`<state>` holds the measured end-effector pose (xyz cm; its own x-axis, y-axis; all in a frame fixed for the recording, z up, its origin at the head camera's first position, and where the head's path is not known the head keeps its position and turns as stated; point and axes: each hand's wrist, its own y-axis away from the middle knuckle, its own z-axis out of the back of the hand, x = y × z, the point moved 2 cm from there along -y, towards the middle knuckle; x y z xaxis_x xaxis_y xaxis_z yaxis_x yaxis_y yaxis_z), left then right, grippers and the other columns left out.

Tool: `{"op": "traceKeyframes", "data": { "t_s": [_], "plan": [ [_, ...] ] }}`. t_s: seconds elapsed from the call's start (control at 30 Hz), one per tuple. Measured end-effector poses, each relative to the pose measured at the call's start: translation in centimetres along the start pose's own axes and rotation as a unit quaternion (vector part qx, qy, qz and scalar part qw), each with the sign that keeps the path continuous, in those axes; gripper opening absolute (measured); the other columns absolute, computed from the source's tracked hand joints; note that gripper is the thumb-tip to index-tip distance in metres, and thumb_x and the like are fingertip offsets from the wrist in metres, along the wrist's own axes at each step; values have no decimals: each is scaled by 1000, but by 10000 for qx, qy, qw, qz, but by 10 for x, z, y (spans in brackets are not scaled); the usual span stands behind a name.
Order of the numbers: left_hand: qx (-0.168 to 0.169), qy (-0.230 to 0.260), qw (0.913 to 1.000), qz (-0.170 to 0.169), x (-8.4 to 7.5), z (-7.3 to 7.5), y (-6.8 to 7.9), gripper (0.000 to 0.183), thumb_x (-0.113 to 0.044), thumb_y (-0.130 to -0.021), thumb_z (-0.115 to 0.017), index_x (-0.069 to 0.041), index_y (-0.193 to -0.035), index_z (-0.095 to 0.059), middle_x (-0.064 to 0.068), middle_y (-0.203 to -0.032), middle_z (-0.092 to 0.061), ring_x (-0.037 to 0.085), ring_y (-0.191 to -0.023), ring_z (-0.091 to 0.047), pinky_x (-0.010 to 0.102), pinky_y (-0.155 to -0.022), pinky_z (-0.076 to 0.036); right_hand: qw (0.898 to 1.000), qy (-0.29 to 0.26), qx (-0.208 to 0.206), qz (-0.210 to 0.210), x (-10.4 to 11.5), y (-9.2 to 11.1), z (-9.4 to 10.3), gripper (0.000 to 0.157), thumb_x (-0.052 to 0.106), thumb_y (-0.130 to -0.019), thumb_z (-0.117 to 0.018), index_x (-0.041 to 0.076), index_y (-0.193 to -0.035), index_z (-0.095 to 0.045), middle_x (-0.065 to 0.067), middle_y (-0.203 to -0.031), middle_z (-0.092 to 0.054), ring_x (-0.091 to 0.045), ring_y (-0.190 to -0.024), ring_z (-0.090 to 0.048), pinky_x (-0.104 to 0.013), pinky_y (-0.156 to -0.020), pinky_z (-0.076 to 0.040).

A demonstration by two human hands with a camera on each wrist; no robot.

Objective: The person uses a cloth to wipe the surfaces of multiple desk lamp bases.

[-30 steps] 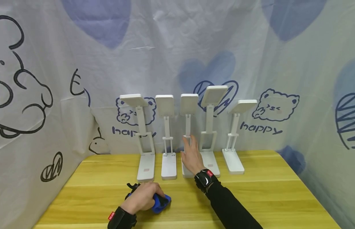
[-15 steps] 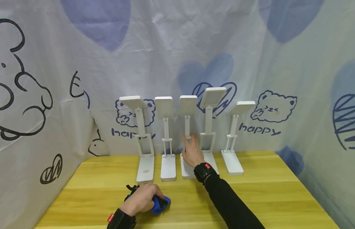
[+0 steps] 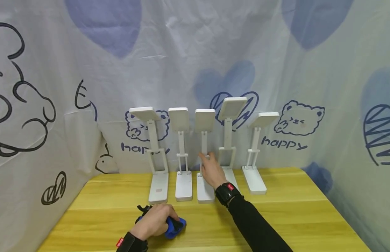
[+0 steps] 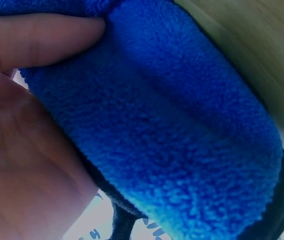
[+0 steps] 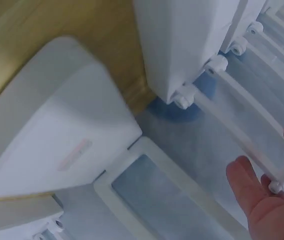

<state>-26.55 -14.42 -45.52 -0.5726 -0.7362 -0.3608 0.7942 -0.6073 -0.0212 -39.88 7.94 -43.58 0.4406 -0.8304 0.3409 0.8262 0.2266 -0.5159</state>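
Note:
My left hand (image 3: 154,221) rests low over the table and grips a blue fleecy pad with black trim and a strap (image 3: 176,228). In the left wrist view, the thumb presses on the pad's plush face (image 4: 182,115). Farther back, my right hand (image 3: 212,171) holds the middle white folding desk lamp (image 3: 205,190) at the hinge of its upright arm. The right wrist view has its fingers and thumb around the hinge bar, partly cut off by the frame edge. That lamp stands upright, its head facing forward.
Two white lamps stand to its left: the far-left lamp (image 3: 158,189) and its neighbour (image 3: 183,189). To its right stand a taller lamp (image 3: 227,134) and a far-right lamp (image 3: 254,180). A printed cloth (image 3: 182,70) hangs behind the wooden table (image 3: 292,210).
The middle lamp has shifted a little toward me, its base now farther forward beside its neighbours. My right hand has moved with it. The left hand stays nearly still; the view tilts slightly.

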Motion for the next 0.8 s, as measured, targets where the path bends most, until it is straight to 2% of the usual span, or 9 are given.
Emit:
{"op": "traceKeyframes", "data": {
  "t_s": [0.1,0.2,0.27,0.37,0.5,0.63,0.73,0.8],
  "plan": [
    [21,37,10000,48,0,-1,1,47,15,-75,-63,-23,-97,-80,-8,-99,-71,17,-97,-66,38,-85,-55,9997,-142,187,-3,-1,5,4,45,9,-100,-51,18,-143,-50,-25,-136,-47,-23,-76,-62,-26,-54,-49],
    [17,40,10000,75,1,-2,0,47,14,-75,-62,-23,-97,-79,-7,-99,-70,18,-97,-66,39,-85,-55,9991,-259,321,-10,-2,10,9,45,6,-100,-49,20,-143,-51,-22,-135,-49,-25,-90,-65,-32,-70,-55],
    [15,35,10000,83,1,-2,0,47,14,-75,-62,-23,-97,-80,-7,-99,-71,18,-97,-66,39,-85,-55,9987,-315,393,-59,-3,15,12,48,3,-99,-48,23,-143,-52,-19,-134,-50,-27,-98,-64,-37,-80,-56],
    [26,48,10000,61,2,-2,0,47,14,-75,-62,-23,-96,-79,-8,-99,-70,18,-97,-66,38,-85,-55,9977,-459,484,-139,-6,23,14,52,0,-99,-44,25,-143,-52,-17,-133,-49,-26,-100,-63,-39,-84,-55],
    [51,80,9999,65,2,-3,0,45,13,-76,-63,-23,-96,-79,-8,-99,-71,17,-97,-66,38,-85,-55,9971,-559,521,25,-8,31,18,52,-1,-100,-41,27,-143,-53,-15,-129,-49,-18,-83,-59,-28,-70,-51],
    [24,38,10000,72,3,-2,0,45,14,-75,-63,-23,-95,-79,-8,-98,-71,17,-97,-66,39,-85,-55,9975,-365,340,493,-10,36,21,56,-5,-96,-49,28,-142,-53,-14,-125,-49,-7,-58,-43,-18,-50,-39],
    [5,24,10000,51,2,-1,0,47,15,-75,-61,-23,-95,-79,-8,-98,-71,18,-97,-66,38,-86,-55,9961,-140,48,865,-12,39,22,59,-7,-92,-54,28,-140,-54,-11,-121,-51,-4,-52,-34,-16,-46,-32],
    [15,26,10000,49,2,-1,0,48,15,-75,-60,-24,-95,-79,-8,-99,-71,18,-97,-66,38,-86,-55,9947,-65,-128,1021,-13,41,23,57,-7,-92,-55,27,-137,-56,-9,-118,-53,-5,-54,-36,-16,-46,-33]
  ]
}}
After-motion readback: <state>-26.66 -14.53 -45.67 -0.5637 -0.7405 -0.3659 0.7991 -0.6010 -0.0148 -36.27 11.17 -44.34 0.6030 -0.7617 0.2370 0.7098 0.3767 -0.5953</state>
